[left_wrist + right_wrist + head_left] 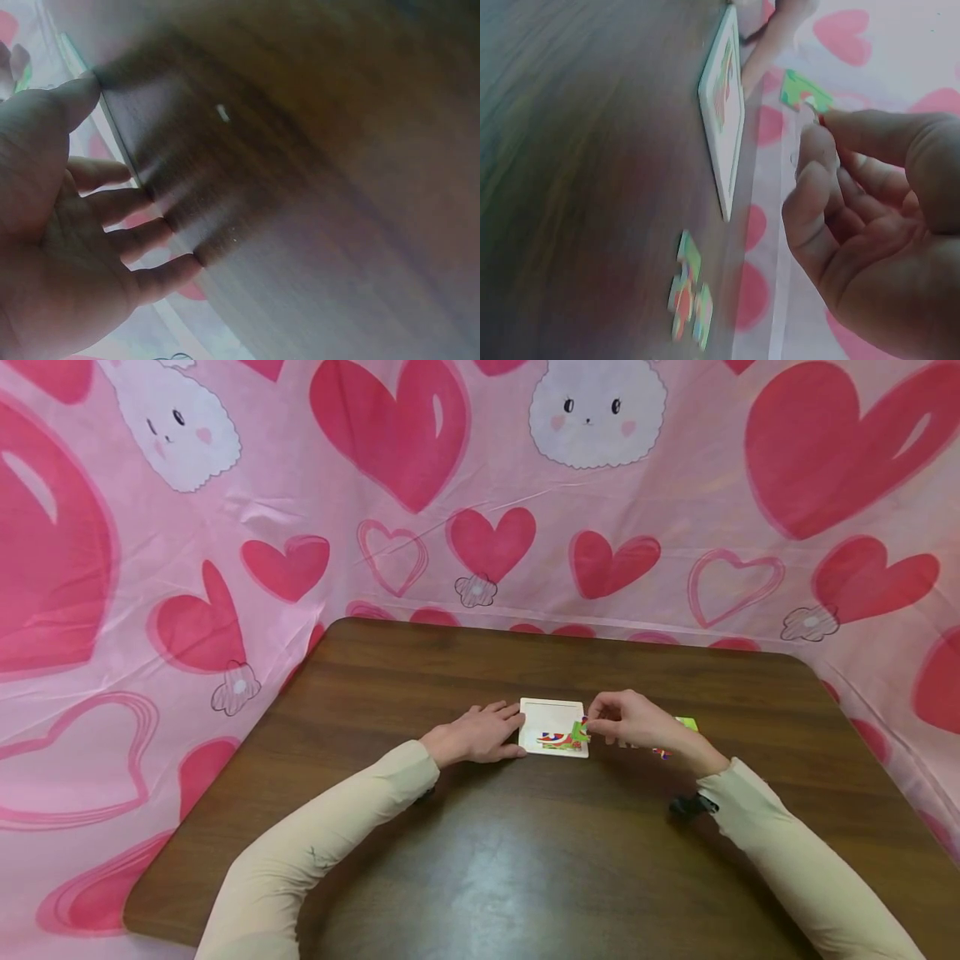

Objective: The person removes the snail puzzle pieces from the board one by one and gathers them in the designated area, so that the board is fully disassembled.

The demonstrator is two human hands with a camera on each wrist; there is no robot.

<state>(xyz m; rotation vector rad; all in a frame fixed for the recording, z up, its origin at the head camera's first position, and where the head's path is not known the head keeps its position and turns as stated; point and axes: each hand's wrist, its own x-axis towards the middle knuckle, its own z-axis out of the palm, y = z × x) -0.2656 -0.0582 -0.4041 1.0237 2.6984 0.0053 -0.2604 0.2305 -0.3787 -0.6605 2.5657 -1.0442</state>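
A white framed puzzle board (551, 714) lies on the table, with colourful pieces (558, 741) joined along its near side. The left hand (483, 734) rests beside it, fingers spread and touching its left edge; in the left wrist view that hand (90, 202) has its fingertips on the table and thumb at the board's edge. The right hand (633, 722) pinches a green piece (580, 732) over the board's right side. In the right wrist view the right hand (877, 217) holds the green piece (804, 90) between thumb and finger, above the board (721, 142).
Loose puzzle pieces (690, 292) lie on the table right of the board, partly hidden by the right hand in the head view; a green one (687, 723) shows beyond the wrist. The brown table (480, 860) stands against a pink cloth (525, 485) with hearts.
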